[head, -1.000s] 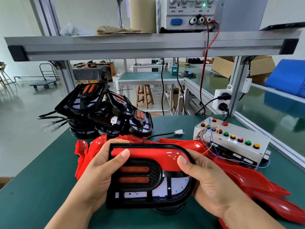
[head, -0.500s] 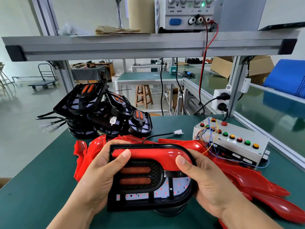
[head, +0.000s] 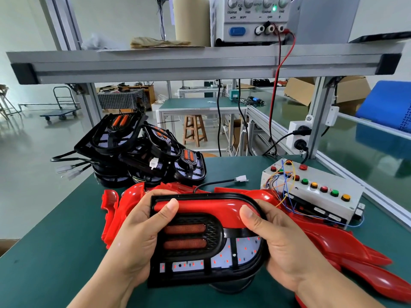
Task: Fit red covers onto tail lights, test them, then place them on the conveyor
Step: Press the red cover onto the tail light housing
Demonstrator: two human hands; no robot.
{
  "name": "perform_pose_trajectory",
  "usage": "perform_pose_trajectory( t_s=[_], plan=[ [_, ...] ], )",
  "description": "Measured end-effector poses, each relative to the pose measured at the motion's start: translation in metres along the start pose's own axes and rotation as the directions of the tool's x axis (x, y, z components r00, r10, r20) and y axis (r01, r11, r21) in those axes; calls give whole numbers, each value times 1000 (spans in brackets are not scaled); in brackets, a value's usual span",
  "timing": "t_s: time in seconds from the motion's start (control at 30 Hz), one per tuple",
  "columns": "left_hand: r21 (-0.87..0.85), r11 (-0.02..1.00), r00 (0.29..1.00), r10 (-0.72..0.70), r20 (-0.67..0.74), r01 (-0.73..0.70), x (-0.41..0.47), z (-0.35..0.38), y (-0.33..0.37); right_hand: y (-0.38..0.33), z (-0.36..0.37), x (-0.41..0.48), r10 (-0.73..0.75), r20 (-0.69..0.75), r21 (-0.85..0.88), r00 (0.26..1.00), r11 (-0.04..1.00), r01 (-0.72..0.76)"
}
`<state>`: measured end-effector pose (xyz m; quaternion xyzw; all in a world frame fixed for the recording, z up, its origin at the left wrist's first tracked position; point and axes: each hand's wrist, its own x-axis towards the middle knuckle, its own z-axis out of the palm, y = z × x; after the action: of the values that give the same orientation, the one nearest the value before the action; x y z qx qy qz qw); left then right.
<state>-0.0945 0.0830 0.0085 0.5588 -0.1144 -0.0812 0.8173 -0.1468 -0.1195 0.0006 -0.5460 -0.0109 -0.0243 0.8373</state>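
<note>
I hold a black tail light (head: 200,247) low over the green bench, face up. A curved red cover (head: 206,210) lies along its top edge. My left hand (head: 138,236) grips the left side, its thumb pressing the cover's left end. My right hand (head: 287,243) grips the right side, thumb on the cover's right end. Two orange reflector bars and a white LED board with red dots show below the cover. The light's black cable with a white plug (head: 241,178) trails back over the bench.
A pile of loose red covers (head: 347,250) lies under and to the right of my hands. Stacked black tail lights (head: 142,156) stand at the back left. A white test box with coloured buttons (head: 311,190) sits at the right; a power supply (head: 251,18) is on the shelf above.
Both hands and the tail light have stayed in nearly the same grip; the view has shifted slightly. The cover sits as before.
</note>
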Motion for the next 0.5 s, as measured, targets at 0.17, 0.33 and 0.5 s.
perform_pose_trajectory(
  t_s=[0.17, 0.33, 0.5],
  plan=[
    [40, 996, 997, -79, 7, 78, 4, -3, -3, 0, -2, 1, 63, 14, -3, 998, 998, -63],
    [92, 989, 993, -118, 20, 116, 7, -10, -3, 0, -4, 0, 104, 73, -9, 992, 995, -104],
    [103, 991, 994, -90, 69, 82, 7, -10, -3, 0, -5, 2, 87, 13, 23, 996, 996, -88]
  ],
)
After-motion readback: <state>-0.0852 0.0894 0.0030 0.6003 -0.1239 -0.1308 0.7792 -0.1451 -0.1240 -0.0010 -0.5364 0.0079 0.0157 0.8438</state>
